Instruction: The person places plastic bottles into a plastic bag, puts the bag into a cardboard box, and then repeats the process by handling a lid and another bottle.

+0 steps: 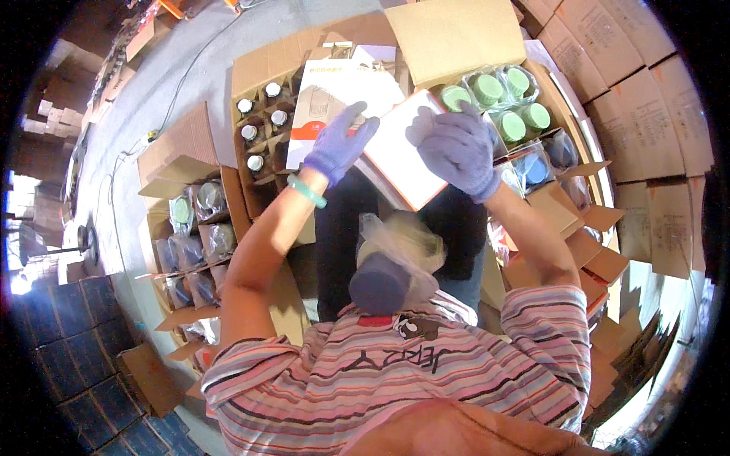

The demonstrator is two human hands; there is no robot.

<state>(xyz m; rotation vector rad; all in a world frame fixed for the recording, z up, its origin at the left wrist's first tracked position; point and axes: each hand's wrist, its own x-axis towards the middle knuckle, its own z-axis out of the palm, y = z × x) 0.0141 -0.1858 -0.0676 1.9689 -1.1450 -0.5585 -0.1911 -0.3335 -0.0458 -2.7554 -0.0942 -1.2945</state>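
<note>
Both hands gloved, held apart, one either side of a flat white rectangular box with orange edges, which sits tilted above the lap, in the middle of the view. Left hand, purple knit glove, at the box's left side: thumb and fingers spread, over the lower right part of a white printed carton with a red-orange patch. Right hand, same glove type, over the box's right edge, fingers laid across toward the white face; cannot tell if it is clamped on it. Pale green bangle on left wrist.

In the lap, below the box: plastic-wrapped container with a round dark lid. Person wears a striped short-sleeved shirt.

Ahead left, open brown cardboard carton with dark, white-capped bottles in dividers, partly under the printed carton. Ahead right, plastic-wrapped jars with pale green lids in another open carton, a blue-lidded one nearer. Near left, a smaller open carton with more wrapped jars. Stacked brown cartons far right; dark blue stacked boxes lower left; grey floor with a thin black cable.
</note>
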